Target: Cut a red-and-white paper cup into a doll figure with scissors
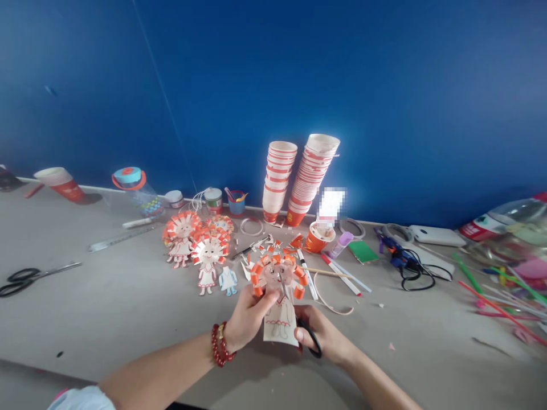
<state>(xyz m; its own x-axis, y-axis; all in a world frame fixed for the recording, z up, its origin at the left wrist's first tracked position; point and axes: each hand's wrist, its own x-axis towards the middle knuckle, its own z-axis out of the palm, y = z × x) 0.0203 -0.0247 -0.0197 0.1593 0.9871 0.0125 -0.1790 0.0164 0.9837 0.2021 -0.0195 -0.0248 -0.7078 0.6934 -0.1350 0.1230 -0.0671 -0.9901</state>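
While the left hand [250,316] pinches the fringed paper doll [280,320] between thumb and fingers, the right hand [322,336] is closed around the black handles of the scissors [315,344], whose slim metal blades seem to reach up toward the doll's head. That doll is held up over the gray table [149,319]. For a tidy edge, it would probably be best to turn the paper rather than the wrist, keep the left thumb clear of the blades, and take short snips around the drawn legs and scalloped red hem (the square-cornered paper there looks fairly stiff). Around the doll's head, orange strips curl into small, springy-looking rolls. To its left lies a flat smiling doll [207,276] with a straight, fanned fringe; just beyond its head are ragged paper scraps [269,246]. Farther behind it rise two stacks of paper cups [314,171], smooth, round-rimmed and banded red and white, before a smooth blue wall [213,85].
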